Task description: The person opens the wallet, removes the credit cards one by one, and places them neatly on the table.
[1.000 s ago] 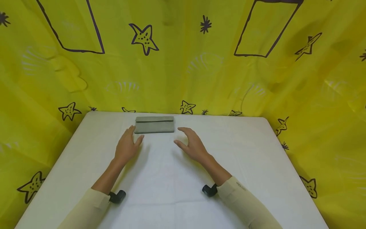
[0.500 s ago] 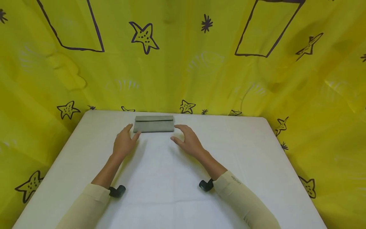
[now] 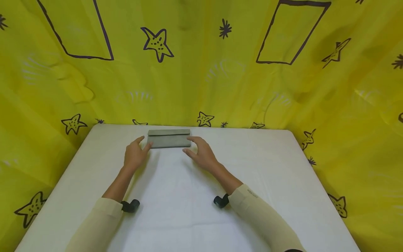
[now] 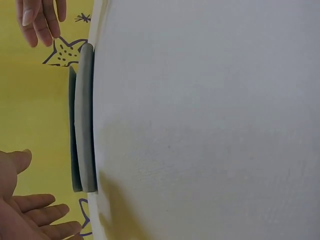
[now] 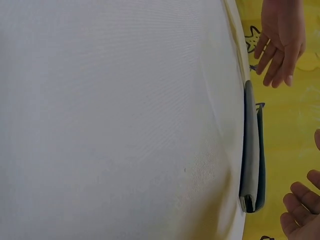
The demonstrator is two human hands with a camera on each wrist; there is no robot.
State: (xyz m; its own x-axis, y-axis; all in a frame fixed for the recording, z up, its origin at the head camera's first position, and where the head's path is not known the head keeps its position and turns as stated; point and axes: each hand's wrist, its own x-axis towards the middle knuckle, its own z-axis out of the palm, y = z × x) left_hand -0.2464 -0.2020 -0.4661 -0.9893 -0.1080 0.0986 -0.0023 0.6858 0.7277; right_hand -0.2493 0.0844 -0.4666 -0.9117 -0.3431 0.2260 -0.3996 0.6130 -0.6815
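Observation:
A flat grey-green folded pouch [image 3: 169, 140] with a flap along its far side lies near the back edge of the table. My left hand [image 3: 135, 154] hovers by its left end, fingers relaxed, the thumb overlapping the near left corner in the head view. At the other end is my right hand [image 3: 203, 154], its fingertips overlapping the pouch's right edge. Both wrist views show the pouch [image 4: 86, 120] edge-on, its flap standing slightly apart from the body. In the right wrist view a gap shows between the pouch [image 5: 252, 150] and the right hand's loosely spread fingers [image 5: 300, 200].
A white cloth covers the table [image 3: 176, 203]. Yellow curtains [image 3: 189, 70] with starfish drawings hang close behind it and along both sides. Each wrist carries a small black camera, the left camera [image 3: 130, 205] and the right camera [image 3: 221, 201].
My right hand has moved left and slightly forward, up to the pouch's right end. The left hand has shifted a little left and now sits by its left end. The pouch stays in place.

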